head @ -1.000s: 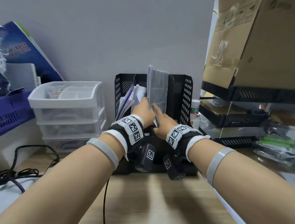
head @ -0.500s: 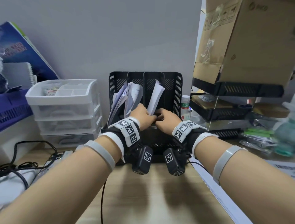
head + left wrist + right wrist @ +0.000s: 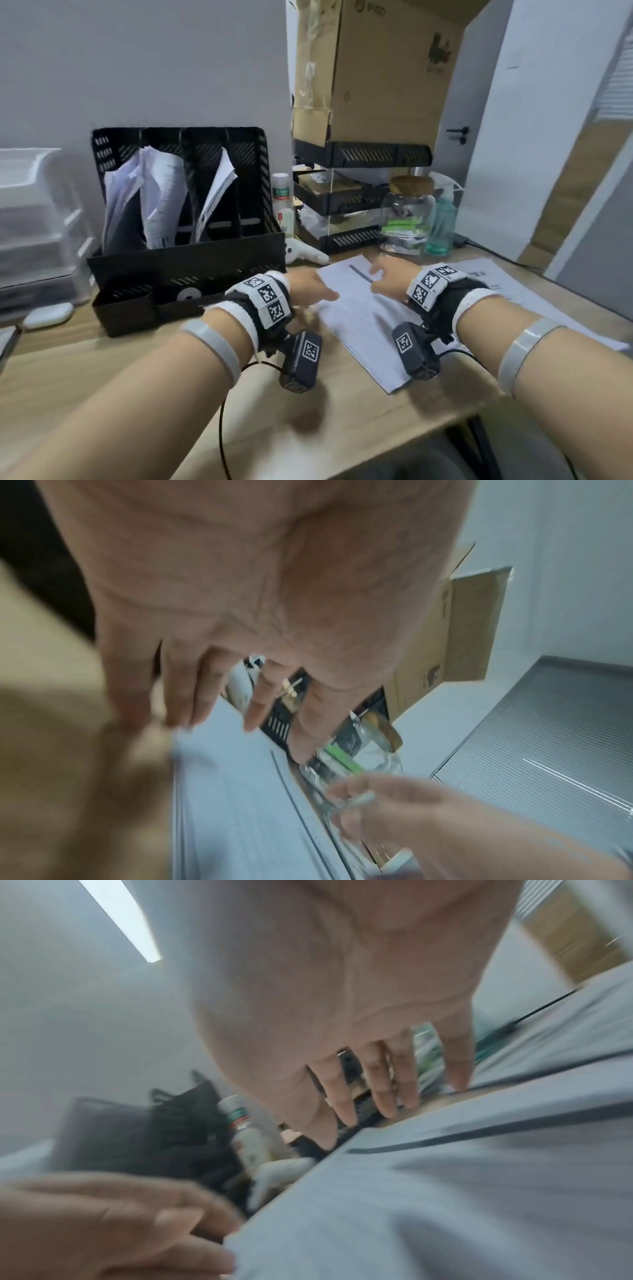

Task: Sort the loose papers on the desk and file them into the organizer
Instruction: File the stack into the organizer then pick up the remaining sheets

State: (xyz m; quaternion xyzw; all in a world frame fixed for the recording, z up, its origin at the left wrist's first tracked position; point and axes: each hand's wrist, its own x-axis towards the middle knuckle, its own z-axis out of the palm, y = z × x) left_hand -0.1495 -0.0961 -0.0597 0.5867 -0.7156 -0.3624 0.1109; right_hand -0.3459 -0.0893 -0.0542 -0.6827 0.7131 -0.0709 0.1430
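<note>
A black mesh organizer stands at the back left of the desk, with white sheets leaning in its left slots and one more in a middle slot. A stack of loose white papers lies flat on the desk to its right. My left hand hovers at the stack's left edge with straight fingers. Over the far part of the stack, my right hand is spread, its fingers straight just above the paper. Neither hand holds anything.
A black stacked tray rack topped by a cardboard box stands behind the papers. Beside it are a white bottle, a glass jar, a green bottle and a white controller. Clear drawers stand left.
Both hands left the organizer, where they had set a sheet into a middle slot, and swung right and down to the loose stack. The head view turned right.
</note>
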